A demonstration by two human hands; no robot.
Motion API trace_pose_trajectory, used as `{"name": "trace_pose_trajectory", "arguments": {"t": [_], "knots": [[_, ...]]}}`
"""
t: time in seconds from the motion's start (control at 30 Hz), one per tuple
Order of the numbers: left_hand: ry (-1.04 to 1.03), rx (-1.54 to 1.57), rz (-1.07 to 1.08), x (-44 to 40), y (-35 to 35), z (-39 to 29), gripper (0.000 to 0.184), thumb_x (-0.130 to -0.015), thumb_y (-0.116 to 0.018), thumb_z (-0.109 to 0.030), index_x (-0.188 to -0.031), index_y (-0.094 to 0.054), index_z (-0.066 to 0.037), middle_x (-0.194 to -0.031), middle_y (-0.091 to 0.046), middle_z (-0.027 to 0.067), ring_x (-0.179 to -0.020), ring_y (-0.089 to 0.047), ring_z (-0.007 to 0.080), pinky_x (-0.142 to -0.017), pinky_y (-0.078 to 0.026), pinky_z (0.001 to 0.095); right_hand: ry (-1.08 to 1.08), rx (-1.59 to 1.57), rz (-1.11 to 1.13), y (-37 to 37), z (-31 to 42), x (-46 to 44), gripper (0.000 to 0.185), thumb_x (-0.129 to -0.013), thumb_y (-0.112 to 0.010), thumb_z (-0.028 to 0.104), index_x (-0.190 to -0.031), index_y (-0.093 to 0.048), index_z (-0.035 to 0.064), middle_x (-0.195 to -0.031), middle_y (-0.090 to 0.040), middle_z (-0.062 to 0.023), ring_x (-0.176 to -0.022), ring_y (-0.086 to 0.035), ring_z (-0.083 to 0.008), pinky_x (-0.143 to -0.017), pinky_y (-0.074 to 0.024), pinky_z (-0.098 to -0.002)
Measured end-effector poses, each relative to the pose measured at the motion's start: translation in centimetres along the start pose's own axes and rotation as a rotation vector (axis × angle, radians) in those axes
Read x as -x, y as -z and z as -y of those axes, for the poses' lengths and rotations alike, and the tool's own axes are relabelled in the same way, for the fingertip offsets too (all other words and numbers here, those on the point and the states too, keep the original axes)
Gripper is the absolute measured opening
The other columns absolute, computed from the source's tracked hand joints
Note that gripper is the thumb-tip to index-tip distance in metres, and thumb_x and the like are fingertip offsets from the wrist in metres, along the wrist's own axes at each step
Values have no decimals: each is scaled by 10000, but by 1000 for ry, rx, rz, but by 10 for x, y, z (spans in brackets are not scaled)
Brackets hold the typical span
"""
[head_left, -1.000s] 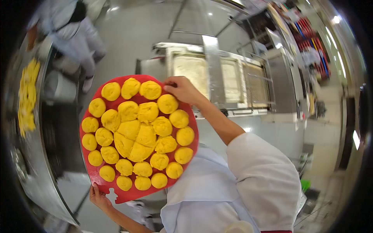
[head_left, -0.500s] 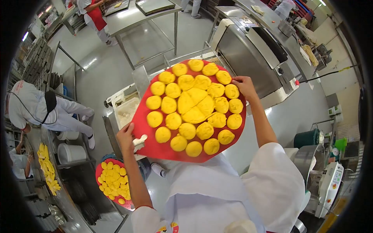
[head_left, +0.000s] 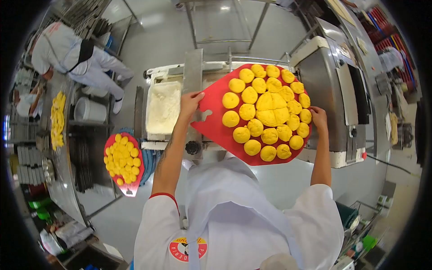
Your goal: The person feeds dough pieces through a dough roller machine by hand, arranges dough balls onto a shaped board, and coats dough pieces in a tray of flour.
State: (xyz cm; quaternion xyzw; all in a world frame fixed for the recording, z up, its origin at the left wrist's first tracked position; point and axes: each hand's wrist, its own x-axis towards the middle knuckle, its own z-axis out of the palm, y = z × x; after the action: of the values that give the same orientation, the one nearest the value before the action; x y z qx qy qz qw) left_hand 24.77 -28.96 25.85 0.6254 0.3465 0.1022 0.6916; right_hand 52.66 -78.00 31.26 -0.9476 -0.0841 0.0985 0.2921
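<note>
A red board (head_left: 213,128) carries several round yellow dough balls (head_left: 230,100) set in rings around a larger dough piece (head_left: 272,109), which is scored into sections. At the board's narrow end, beside its cut-out handle hole, my left hand (head_left: 191,103) is closed on the edge. My right hand (head_left: 318,118) grips the opposite rim, close to the outer dough balls. The board is above a pale machine frame with an upright metal plate (head_left: 193,67); whether it rests on the frame I cannot tell.
A white tub (head_left: 149,108) of pale powder lies left of the board. A steel machine (head_left: 317,76) stands at right. Lower left, a second red board (head_left: 141,170) holds more yellow dough. A co-worker (head_left: 85,58) stands by a side table bearing yellow dough pieces (head_left: 57,121).
The view has shifted, and the board now appears farther right, over the machine frame beside the steel machine. Both hands keep their hold on its edges.
</note>
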Motion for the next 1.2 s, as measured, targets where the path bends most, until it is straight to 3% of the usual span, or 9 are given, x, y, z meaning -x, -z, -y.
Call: {"name": "trace_pose_trajectory", "arguments": {"t": [0.2, 0.27, 0.33, 0.4, 0.5, 0.6, 0.77, 0.93, 1.2], "knots": [[-120, -2, -129, 34, 60, -1, 471, -957, -644, -248, -1363, -549, -29, -1194, -648, 126, -1035, -626, 191, -821, -539, 320, 226, -283, -195, 35, 39, -8, 357, -962, -576, 105, -1313, -608, 51, -1277, -633, -125, -1174, -591, -226, -1020, -431, -334], [-211, 336, -154, 69, 103, 30, 465, -968, -617, -257, -1367, -540, -31, -1170, -651, 113, -1032, -632, 201, -863, -553, 361, 297, -301, -210, 32, 87, -1, 399, -962, -592, 149, -1348, -577, 46, -1311, -609, -115, -1184, -566, -208, -1012, -430, -332], [-291, 772, 15, 97, 171, 122, 461, -938, -595, -154, -1371, -512, -19, -1084, -643, 54, -936, -641, 159, -776, -577, 333, 250, -446, -36, 15, 177, 43, 410, -989, -556, 175, -1380, -546, 52, -1370, -564, -134, -1204, -556, -234, -1016, -432, -353], [-3, 95, -599, 204, 180, 92, 319, -907, -657, -219, -1171, -656, -41, -866, -660, 13, -714, -626, 129, -630, -534, 294, 502, -445, 133, -34, 195, 24, 426, -1014, -541, 224, -1399, -520, 42, -1381, -545, -115, -1142, -581, -220, -936, -486, -335], [52, 288, -794, 312, 196, 150, 265, -936, -649, -298, -1017, -673, -47, -692, -583, -4, -575, -542, 101, -531, -465, 274, 608, -255, 386, -109, 234, 40, 400, -1011, -566, 214, -1363, -544, 26, -1304, -577, -86, -1003, -613, -182, -818, -512, -301], [254, 484, -965, 407, 194, 234, 293, -934, -658, -318, -1042, -669, -45, -795, -609, 25, -642, -587, 119, -565, -511, 270, 670, -389, 527, -190, 261, 88, 401, -1002, -585, 222, -1368, -548, 61, -1294, -573, -66, -920, -621, -160, -759, -517, -275], [108, 548, -1096, 538, 204, 373, 302, -908, -674, -274, -1111, -667, -51, -933, -655, 61, -711, -631, 163, -605, -544, 296, 706, -544, 908, -318, 322, 200, 399, -993, -599, 223, -1366, -555, 90, -1270, -573, -50, -859, -617, -135, -725, -518, -257], [174, 338, -1308, 638, 245, 394, 293, -893, -676, -251, -1119, -676, -64, -950, -663, 52, -743, -628, 149, -638, -543, 301, 899, -253, 1141, -348, 426, 365, 403, -977, -615, 214, -1360, -562, 99, -1217, -591, -39, -822, -609, -108, -720, -516, -245], [376, 671, -1683, 763, 230, 376, 311, -886, -689, -263, -1057, -702, -3, -867, -677, 64, -701, -628, 133, -577, -524, 294, 953, -92, 1567, -403, 481, 545, 338, -977, -620, 215, -1260, -618, 31, -1083, -634, -47, -813, -627, -107, -714, -529, -252]]}}
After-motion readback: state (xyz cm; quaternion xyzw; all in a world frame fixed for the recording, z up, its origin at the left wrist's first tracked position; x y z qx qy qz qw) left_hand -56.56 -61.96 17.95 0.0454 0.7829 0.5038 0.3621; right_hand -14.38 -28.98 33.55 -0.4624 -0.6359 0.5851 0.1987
